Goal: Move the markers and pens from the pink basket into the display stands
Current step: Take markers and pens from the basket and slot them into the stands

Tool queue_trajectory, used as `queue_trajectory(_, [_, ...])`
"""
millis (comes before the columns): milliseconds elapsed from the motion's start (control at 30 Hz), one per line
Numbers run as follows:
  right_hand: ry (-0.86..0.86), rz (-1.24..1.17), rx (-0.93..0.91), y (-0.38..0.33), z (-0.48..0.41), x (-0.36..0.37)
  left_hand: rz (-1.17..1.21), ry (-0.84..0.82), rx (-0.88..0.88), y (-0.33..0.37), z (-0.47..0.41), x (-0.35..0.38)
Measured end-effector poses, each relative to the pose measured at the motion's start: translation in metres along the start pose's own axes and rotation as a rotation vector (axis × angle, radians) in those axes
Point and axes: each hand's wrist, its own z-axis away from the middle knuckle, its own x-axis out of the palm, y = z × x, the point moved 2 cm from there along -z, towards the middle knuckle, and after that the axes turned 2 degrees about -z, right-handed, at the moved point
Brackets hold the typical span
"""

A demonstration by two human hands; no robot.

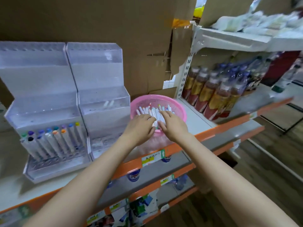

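Fingers [164, 114] of right hand [174, 126] lie flat n loose on the markers [153, 112] in the pink basket [181, 110], left hand [139, 126] curled there, can't tell if gripping; markers point near-far, display stands [37, 82] sit left, closer to left hand.

Brown cardboard sheets [114, 22] form the back wall from 9 to 12 o'clock, torn and gapped near 1 o'clock. A white shelf [196, 122] with an orange front edge crosses the middle, with a price label [151, 158] on that edge near the centre and more orange-edged lower shelves [164, 171] stepped beneath toward 6 o'clock. At 2 o'clock an upper white shelf [229, 41] carries blurred pale packs [262, 20] above a row of bottles [211, 90], and a wood-patterned floor [262, 185] lies at 4 o'clock.
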Motion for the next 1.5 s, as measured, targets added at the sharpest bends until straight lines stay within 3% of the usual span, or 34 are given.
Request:
queue_trajectory(167, [-0.132,-0.045,0.056,0.03,-0.026,0.005,0.055,-0.129,-0.199,-0.004,-0.039,0.021])
queue_trajectory(367, [-0.283,0.029,-0.021,0.032,-0.061,0.016,-0.035,-0.273,-0.367,-0.019,-0.062,0.034])
queue_trajectory(467, [-0.245,0.065,-0.065,0.033,-0.072,0.02,-0.065,-0.241,-0.4,-0.02,-0.065,0.038])
queue_trajectory(667, [-0.251,-0.227,0.008,0.041,-0.084,0.02,-0.092,-0.182,-0.387,-0.02,-0.068,0.037])
queue_trajectory(833, [-0.247,-0.301,0.029,0.044,-0.081,0.018,0.004,-0.134,-0.444,-0.021,-0.067,0.037])
queue_trajectory(1067, [-0.221,-0.262,0.028,0.044,-0.08,0.019,0.079,-0.114,-0.651,-0.017,-0.065,0.032])
queue_trajectory(1333, [-0.163,-0.371,0.099,0.048,-0.079,0.019,0.032,-0.036,-0.725,-0.015,-0.067,0.033])
queue_trajectory(1500, [-0.124,-0.281,0.102,0.042,-0.076,0.016,0.118,-0.044,-0.73,-0.023,-0.066,0.034])
